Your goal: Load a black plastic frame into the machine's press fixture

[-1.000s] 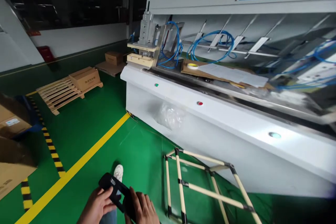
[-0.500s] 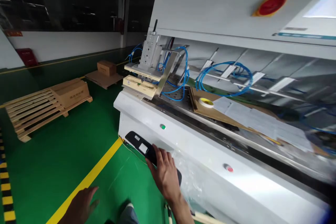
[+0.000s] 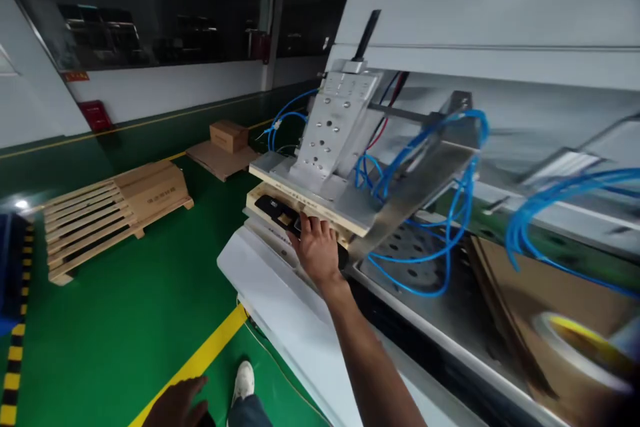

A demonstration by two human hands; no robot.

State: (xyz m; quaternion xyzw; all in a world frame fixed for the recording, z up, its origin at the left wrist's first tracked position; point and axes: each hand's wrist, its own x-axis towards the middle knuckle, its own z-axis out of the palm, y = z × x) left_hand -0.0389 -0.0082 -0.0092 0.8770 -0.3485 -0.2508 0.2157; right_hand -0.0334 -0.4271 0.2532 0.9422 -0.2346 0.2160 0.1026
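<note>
While half a second ago the black part was down at the machine's white front, head view now has it in the fixture's lower tan nest, under the press plate. Right hand grasps its near end. Left hand hangs low, fingers loose, empty. Loading looks nearly seated.
</note>
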